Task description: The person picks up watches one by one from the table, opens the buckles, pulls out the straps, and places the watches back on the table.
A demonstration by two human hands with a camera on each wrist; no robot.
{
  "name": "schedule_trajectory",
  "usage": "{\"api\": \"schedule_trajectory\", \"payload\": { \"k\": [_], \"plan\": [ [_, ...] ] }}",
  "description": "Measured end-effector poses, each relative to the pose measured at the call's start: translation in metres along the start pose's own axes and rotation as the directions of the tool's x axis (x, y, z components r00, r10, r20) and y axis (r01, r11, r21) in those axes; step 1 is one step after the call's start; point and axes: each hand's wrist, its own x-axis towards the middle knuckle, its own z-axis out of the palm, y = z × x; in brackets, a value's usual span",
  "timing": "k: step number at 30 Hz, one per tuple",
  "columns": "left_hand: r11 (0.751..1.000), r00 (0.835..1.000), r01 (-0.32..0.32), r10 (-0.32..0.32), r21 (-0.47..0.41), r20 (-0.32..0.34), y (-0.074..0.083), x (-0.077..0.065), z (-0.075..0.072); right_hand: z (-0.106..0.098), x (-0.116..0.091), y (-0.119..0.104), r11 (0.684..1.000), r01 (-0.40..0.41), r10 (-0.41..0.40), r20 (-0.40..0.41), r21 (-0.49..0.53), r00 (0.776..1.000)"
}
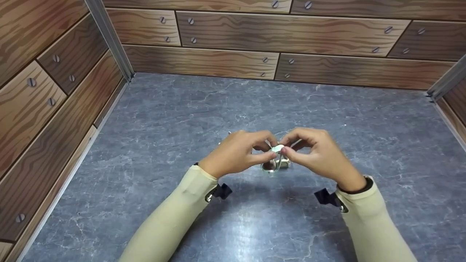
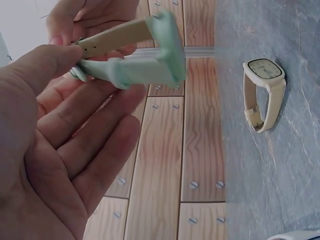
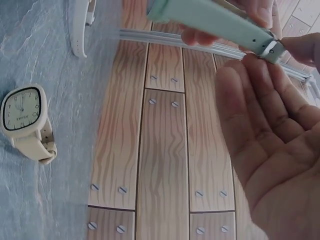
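Note:
A mint-green wristwatch (image 2: 142, 70) is held up above the table between both hands. Its strap is looped round, and the thumb and fingers of my left hand (image 1: 238, 151) pinch it near the buckle. On the other side, my right hand (image 1: 316, 153) pinches the strap end by the metal buckle (image 3: 271, 48), close to the strap's holes. The face of the green watch is turned away from the wrist views. Below the hands, a cream wristwatch (image 3: 22, 110) with a squarish dial rests on the table, its strap fastened in a loop.
A white strap-like item (image 3: 80, 27) lies on the table, only partly in the right wrist view. The blue-grey marbled table (image 1: 204, 105) is bounded by wood-pattern panels (image 1: 233, 32) at the back and sides.

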Motion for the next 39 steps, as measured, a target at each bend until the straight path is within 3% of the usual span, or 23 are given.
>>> {"api": "schedule_trajectory", "payload": {
  "k": [8,17,29,34,39],
  "plan": [
    [1.000,1.000,-0.011,0.011,0.017,-0.013,-0.0011,0.0008,0.0017,0.0013,0.0012,-0.0032,0.994,0.062,-0.060,0.020,-0.095,0.998],
    [0.994,0.999,-0.010,0.006,-0.106,-0.033,0.0011,0.0006,0.0017,-0.0001,0.0015,-0.0055,0.998,0.054,-0.054,-0.003,0.016,0.999],
    [0.988,0.998,-0.039,0.030,-0.150,-0.061,-0.0012,0.0000,0.0003,0.0008,0.0002,-0.0024,0.993,0.081,-0.077,-0.047,0.085,0.996],
    [0.998,0.996,-0.055,0.054,-0.016,-0.066,0.0000,-0.0008,0.0003,0.0019,-0.0001,-0.0037,0.997,0.075,-0.075,-0.020,-0.015,0.997],
    [0.991,0.995,-0.075,0.082,0.113,-0.059,0.0021,0.0009,0.0026,0.0007,-0.0006,-0.0062,0.982,0.106,-0.106,0.007,-0.159,0.994]
  ]
}}
